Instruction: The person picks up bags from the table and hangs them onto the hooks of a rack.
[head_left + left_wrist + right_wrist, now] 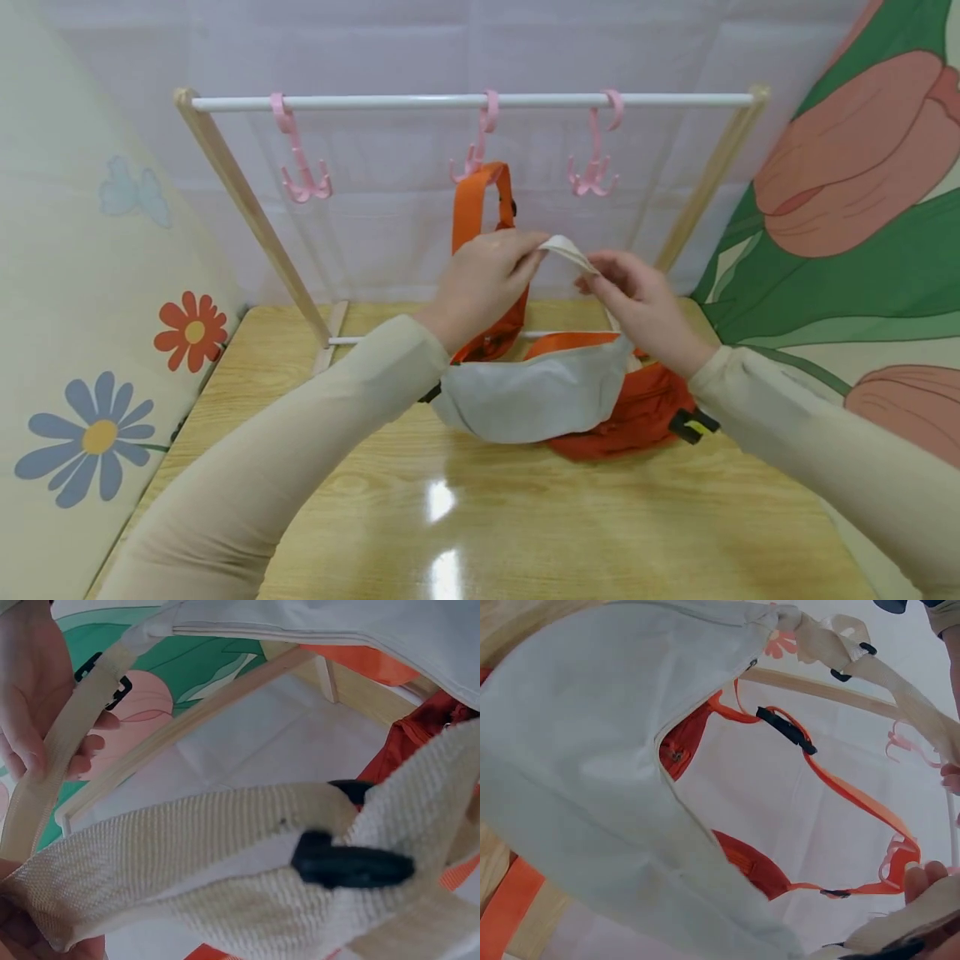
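A pale grey waist bag (536,396) hangs below both hands, in front of the rack. Its cream webbing strap (567,248) arches up between them. My left hand (483,279) pinches the strap at the left end of this arch. On the other side, my right hand (648,308) holds the strap between thumb and fingers. The left wrist view shows a black buckle (352,864) on the near part of the strap and a black slider (118,691) beside the right hand. An orange strap (468,208) of a red bag (513,321) loops over the middle pink hook (476,158).
A white rail (390,102) on wooden posts (251,208) spans the table (337,500). More pink hooks hang at left (303,183) and right (592,175). A second red bag (637,417) lies on the table behind the grey one, its black buckle (686,425) towards the right.
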`<state>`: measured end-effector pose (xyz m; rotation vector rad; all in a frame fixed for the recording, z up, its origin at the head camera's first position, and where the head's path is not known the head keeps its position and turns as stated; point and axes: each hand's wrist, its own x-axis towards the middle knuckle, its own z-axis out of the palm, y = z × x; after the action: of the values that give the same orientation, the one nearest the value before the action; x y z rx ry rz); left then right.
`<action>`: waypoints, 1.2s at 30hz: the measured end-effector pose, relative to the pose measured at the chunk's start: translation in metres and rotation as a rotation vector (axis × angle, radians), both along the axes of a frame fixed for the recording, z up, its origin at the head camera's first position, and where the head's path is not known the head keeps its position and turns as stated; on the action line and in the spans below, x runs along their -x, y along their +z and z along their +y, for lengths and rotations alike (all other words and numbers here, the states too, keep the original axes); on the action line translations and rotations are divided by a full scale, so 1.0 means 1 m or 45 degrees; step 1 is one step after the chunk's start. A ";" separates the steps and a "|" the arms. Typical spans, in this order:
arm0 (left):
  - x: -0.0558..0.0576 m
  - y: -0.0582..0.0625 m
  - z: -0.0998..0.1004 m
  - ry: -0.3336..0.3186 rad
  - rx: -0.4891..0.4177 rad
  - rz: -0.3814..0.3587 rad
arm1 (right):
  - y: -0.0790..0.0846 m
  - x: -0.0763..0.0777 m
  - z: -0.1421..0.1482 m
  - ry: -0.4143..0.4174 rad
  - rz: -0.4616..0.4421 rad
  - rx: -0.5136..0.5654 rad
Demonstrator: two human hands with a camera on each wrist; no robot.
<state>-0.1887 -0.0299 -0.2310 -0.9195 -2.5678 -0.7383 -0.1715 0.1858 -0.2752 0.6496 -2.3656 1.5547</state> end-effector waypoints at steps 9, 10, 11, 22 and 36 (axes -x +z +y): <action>0.004 -0.006 -0.002 0.015 0.116 0.135 | 0.012 0.001 0.011 -0.176 0.059 -0.087; 0.005 -0.006 -0.003 0.012 0.130 0.151 | 0.013 0.001 0.013 -0.193 0.071 -0.109; 0.006 -0.006 -0.003 0.012 0.143 0.169 | 0.015 0.002 0.014 -0.215 0.092 -0.134; 0.022 -0.013 -0.002 0.027 0.285 0.451 | 0.028 0.015 0.028 -0.373 0.387 -0.423; 0.042 -0.005 0.002 0.120 0.344 0.378 | 0.038 0.045 0.034 -0.468 0.613 -0.593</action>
<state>-0.2308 -0.0282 -0.2362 -0.9009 -2.4571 -0.2103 -0.2167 0.2197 -0.2376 0.5522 -2.2942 0.6127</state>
